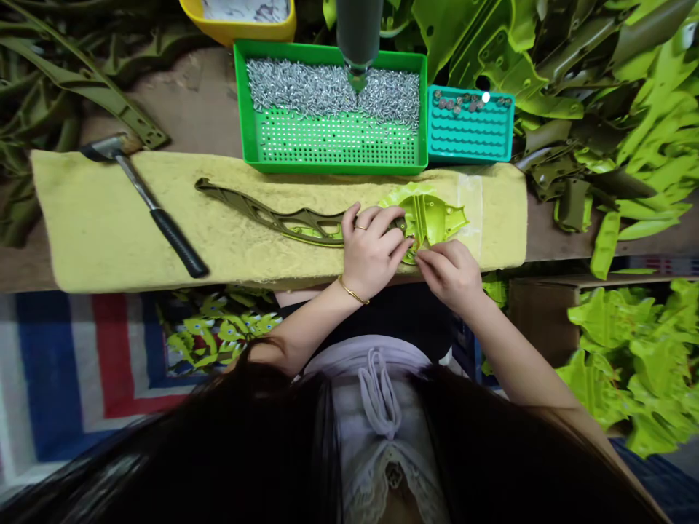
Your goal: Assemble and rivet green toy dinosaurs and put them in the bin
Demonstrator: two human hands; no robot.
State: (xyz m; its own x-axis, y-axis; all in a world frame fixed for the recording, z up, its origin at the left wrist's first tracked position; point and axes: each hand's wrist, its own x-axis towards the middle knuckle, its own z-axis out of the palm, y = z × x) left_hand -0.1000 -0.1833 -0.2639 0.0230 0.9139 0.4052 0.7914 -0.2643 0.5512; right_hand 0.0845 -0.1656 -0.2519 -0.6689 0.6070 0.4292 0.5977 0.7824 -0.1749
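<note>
Head view: close above bench (pixel 183 94), facing forward-down.

Two hands at work here, one left (pixel 374 247), one right (pixel 451 273)! One ring (pixel 360 228), one bracelet (pixel 354 291). Below them, one curved olive part (pixel 256 207) and one lime-green shell (pixel 431 215), on one yellow cloth (pixel 109 247). One hammer (pixel 175 236), one power driver (pixel 359 33). Trays? Two: one green (pixel 334 166), one teal (pixel 470 145); plus one yellow tub (pixel 240 33). And the screws (pixel 300 84), folks: hundreds, beyond my counting! The small pieces (pixel 457 104) in teal: several, too bunched for an exact tally.
</note>
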